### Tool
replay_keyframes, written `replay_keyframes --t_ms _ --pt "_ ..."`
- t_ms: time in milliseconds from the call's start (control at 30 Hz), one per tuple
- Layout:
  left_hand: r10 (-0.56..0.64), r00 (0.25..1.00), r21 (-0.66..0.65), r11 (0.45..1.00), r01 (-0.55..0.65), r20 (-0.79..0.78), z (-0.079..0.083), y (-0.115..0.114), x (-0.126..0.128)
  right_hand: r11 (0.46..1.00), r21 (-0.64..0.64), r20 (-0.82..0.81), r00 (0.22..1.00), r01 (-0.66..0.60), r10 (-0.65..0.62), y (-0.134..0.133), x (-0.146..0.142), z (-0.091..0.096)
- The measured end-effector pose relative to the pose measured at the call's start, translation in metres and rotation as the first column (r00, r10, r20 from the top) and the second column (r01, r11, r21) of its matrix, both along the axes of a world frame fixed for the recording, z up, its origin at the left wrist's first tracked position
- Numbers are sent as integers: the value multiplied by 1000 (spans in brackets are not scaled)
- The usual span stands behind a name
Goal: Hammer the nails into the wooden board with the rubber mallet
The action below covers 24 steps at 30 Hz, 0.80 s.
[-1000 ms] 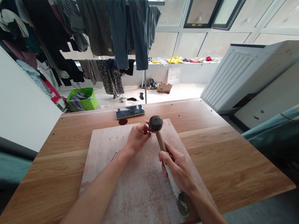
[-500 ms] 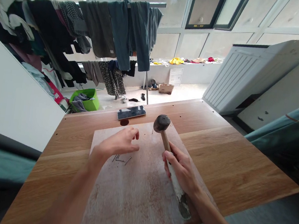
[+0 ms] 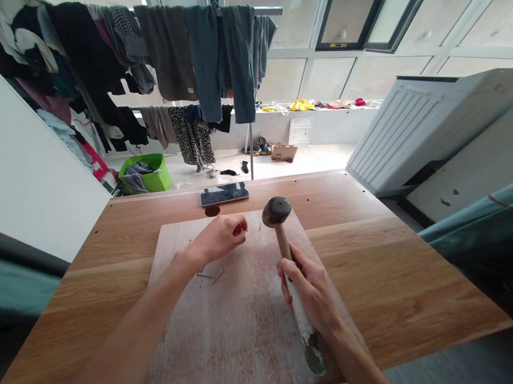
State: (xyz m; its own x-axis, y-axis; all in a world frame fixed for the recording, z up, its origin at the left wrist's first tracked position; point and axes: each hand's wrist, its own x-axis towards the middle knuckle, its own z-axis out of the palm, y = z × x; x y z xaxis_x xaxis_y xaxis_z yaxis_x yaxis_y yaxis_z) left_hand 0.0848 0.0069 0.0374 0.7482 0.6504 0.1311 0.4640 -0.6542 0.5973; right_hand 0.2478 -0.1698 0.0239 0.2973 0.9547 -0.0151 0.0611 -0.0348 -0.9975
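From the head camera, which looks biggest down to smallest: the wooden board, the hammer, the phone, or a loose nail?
1. wooden board
2. hammer
3. phone, which lies farther from the camera, so it may look smaller than it is
4. loose nail

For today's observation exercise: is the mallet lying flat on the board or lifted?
Lifted: the right hand grips the mallet by its handle, and its head angles up off the wooden board.

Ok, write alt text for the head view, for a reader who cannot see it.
A right hand grips a hammer by its handle, head over a pale board on a wooden table. The left hand, fingers pinched, is beside the head, loose nails lying near it; a phone lies beyond.
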Motion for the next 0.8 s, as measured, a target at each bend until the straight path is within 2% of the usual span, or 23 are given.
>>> replay_keyframes --t_ms 200,500,800 --pt "39 993 15 999 -41 108 -21 14 12 1000 -12 -15 1000 -14 14 -1 -1 1" --pt "118 948 -54 993 -107 295 -46 15 4 999 6 -14 999 -43 43 0 -1 0" --pt "99 927 -30 995 -94 363 -54 13 7 997 6 -35 997 -70 71 5 -5 13"
